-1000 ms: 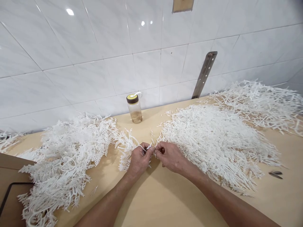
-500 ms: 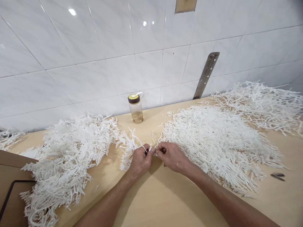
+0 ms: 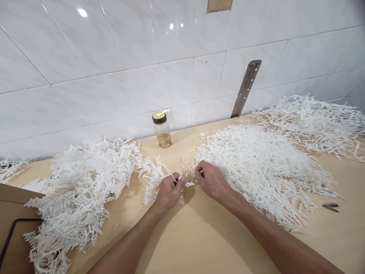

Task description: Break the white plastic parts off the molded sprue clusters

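Observation:
My left hand is closed in a pinch on a thin white branched strand, whose small ends stick out past the fingertips. It looks like plastic. A dark bit shows between the same fingers, too small to name. To the right and a little apart, my right hand has thumb and forefinger pressed together; what is between them, if anything, is hidden. A small white clump of strands lies just left of my left hand. Beyond my right hand spreads a big heap of short white pieces.
At the left lies a tangled white heap by a brown box. Longer white strands are at the back right. A bottle stands near the tiled wall. A metal bracket leans there. A small dark object lies right.
My hands were together at the fingertips; my right hand has drawn away to the right and slightly up. My left hand stays in place with the strand. The view has shifted slightly.

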Tool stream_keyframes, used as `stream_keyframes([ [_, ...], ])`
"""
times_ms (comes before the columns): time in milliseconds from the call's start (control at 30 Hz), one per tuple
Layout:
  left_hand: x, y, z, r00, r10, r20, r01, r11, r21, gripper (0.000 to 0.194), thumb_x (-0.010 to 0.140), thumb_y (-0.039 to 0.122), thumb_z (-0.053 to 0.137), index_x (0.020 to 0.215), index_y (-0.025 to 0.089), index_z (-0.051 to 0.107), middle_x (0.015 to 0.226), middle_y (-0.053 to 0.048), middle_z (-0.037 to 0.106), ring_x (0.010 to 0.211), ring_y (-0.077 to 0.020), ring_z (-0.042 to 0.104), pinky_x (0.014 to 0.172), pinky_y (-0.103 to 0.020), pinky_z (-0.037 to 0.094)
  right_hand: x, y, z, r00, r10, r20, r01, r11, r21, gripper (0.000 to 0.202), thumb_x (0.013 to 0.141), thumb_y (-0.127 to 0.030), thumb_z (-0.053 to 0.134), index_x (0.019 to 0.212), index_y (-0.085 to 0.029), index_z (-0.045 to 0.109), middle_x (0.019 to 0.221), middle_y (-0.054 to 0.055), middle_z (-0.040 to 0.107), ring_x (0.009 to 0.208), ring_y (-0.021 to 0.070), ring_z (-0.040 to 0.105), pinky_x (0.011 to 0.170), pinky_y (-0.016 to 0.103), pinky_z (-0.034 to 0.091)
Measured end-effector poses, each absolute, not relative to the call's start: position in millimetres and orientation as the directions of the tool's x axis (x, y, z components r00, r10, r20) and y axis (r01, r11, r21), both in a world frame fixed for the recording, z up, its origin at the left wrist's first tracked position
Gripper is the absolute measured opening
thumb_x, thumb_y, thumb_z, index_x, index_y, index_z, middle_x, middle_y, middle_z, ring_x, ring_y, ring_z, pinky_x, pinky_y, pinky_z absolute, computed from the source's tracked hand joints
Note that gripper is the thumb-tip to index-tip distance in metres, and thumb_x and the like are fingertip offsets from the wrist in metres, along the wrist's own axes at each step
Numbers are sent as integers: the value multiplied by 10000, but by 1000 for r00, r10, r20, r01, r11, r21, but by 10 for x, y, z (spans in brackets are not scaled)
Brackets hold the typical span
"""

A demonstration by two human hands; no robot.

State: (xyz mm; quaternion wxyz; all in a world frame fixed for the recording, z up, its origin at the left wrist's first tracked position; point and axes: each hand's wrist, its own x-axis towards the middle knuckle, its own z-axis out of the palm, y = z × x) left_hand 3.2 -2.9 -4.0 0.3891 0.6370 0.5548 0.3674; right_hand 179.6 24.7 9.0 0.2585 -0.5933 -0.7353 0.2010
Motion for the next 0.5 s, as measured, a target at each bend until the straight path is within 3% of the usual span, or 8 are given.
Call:
stream_keyframes([
  [200,39,-23,-105,6,995,104,369,-99,924,405,854,547,554,675,183,547,567,47,393,554,-109,373,537,-227,294,1884,273,128,-98,974,202,737,208,-643,58,848,-185,513,837,-195,569,681,-6,614,607,151,544,611,263,379],
  [333,36,-28,-108,-22,993,113,369,-97,924,405,853,540,561,673,177,569,554,47,390,547,-107,372,535,-226,293,1908,273,153,-165,946,280,755,304,-580,182,904,-226,471,860,-187,643,830,48,673,710,168,590,687,286,412],
  [500,33,-26,-123,-13,992,124,388,-110,915,392,870,528,554,706,175,602,551,46,425,540,-107,390,535,-227,312,1851,194,271,-296,947,127,642,296,-707,282,918,-383,502,876,-203,715,850,42,716,687,165,601,664,281,436],
])
